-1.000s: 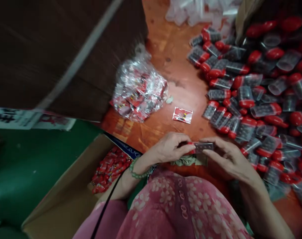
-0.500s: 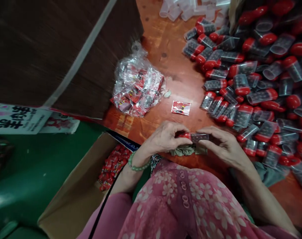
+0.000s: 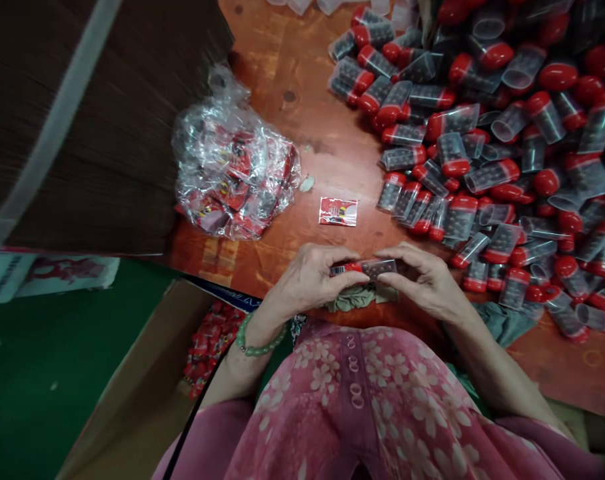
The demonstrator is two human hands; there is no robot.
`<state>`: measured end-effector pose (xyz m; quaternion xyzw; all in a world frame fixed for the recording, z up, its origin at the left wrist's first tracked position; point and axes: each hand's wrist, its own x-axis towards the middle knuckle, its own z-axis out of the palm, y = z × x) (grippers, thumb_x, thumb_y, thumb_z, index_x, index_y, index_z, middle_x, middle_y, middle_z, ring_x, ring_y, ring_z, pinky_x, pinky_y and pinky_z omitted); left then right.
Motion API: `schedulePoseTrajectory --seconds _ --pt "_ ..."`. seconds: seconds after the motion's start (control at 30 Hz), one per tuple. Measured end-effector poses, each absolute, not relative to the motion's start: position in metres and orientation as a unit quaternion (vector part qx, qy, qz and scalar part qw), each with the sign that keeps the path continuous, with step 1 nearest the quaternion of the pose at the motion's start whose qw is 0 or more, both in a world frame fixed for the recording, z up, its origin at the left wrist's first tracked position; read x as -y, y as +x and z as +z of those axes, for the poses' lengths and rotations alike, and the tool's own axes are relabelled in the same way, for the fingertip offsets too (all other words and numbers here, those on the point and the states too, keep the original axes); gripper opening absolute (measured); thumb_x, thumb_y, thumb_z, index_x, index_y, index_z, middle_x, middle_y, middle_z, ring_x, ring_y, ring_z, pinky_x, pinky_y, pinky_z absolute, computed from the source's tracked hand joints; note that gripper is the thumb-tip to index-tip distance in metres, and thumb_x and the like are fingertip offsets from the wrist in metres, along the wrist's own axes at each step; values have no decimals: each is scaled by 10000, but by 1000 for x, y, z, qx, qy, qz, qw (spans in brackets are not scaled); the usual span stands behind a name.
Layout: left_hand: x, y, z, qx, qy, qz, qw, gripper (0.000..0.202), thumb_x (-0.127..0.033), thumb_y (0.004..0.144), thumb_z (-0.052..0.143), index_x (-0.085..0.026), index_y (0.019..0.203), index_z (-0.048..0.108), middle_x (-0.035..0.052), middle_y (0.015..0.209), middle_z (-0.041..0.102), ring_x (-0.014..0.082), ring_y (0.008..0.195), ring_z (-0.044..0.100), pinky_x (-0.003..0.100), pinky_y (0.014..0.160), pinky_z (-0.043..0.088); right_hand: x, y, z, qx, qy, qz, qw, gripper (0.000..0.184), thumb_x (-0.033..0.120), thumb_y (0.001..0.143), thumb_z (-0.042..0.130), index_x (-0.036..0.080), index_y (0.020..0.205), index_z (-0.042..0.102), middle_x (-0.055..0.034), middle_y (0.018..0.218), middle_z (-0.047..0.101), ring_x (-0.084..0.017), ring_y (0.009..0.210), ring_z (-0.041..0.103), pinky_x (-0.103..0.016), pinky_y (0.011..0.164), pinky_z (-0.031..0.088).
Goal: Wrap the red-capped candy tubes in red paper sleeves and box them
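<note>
Both hands hold one small clear plastic tube with a red cap [image 3: 370,269] level over the near edge of the red-brown table [image 3: 302,87]. My left hand [image 3: 312,277] is closed round the red-capped end. My right hand [image 3: 422,280] pinches the clear end. A single small red-and-white packet [image 3: 338,211] lies flat on the table just beyond my hands. A crumpled clear bag [image 3: 232,173] holding more such packets sits to the left of it.
A big heap of red-capped clear tubes [image 3: 487,147] covers the table's right side. An open cardboard box [image 3: 147,393] with red items inside [image 3: 207,347] stands by my left knee on a green floor. A dark brown board [image 3: 82,107] rises at the left.
The view has shifted, so everything sits further left in frame. Both hands stay closed on the same tube at the table edge.
</note>
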<state>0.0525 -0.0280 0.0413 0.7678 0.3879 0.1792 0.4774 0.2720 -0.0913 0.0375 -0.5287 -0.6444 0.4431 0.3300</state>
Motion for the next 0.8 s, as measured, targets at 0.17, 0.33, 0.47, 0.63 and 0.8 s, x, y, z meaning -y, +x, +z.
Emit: schedulePoseTrajectory --seconds 0.17,0.33,0.47,0.63,0.8 --pt "27 52 37 -368 768 186 489 202 -299 879 648 -143 878 776 40 760 771 124 626 672 213 587 460 89 265 34 659 -525 422 336 196 281 880 687 185 1050 672 -46 908 724 -167 803 670 -295 751 531" --pt "24 53 41 -406 752 205 477 278 -393 823 714 -139 922 769 64 814 780 164 692 708 244 657 519 85 257 29 438 -520 609 408 253 341 780 792 219 955 657 -13 859 752 -157 709 714 -277 655 581" --pt "30 44 38 -494 597 402 488 636 -535 755 757 -172 1261 624 123 1138 744 241 1056 708 345 941 544 81 246 26 242 -511 669 482 376 363 666 879 205 917 648 9 785 753 -130 607 723 -227 576 593" --pt "44 51 23 -442 345 482 673 665 -429 653 869 -248 1235 606 92 1211 712 219 1104 691 353 997 533 74 230 25 177 -498 675 515 403 364 621 906 189 880 650 19 721 749 -118 582 726 -185 551 587" --pt "45 74 28 -411 202 483 746 406 -387 654 869 -162 957 717 93 1012 769 227 1000 721 357 955 555 70 213 21 202 -471 682 522 382 394 696 859 202 956 655 6 766 755 -125 634 734 -228 638 618"
